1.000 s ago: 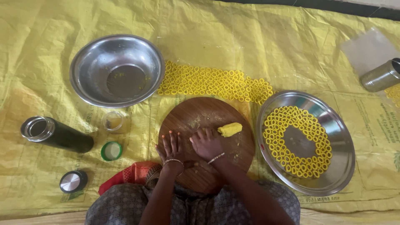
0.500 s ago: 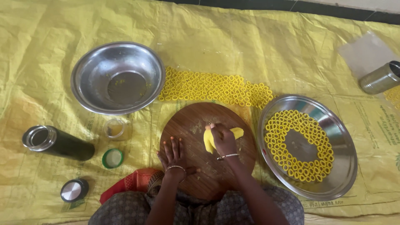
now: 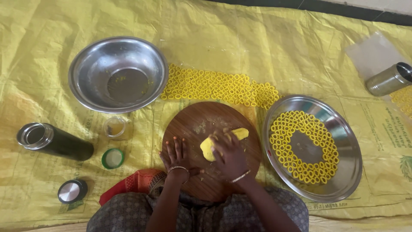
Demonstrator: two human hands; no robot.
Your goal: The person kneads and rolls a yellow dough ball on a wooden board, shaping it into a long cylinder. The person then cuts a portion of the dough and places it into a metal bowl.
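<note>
The right hand point(image 3: 229, 154) hides part of the yellow dough point(image 3: 219, 144).

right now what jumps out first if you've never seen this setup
The yellow dough rings: a wide band of them on the yellow sheet above the round wooden board, and a circle of rings in the steel plate at right. On the board, the right hand presses a dough lump.
</note>
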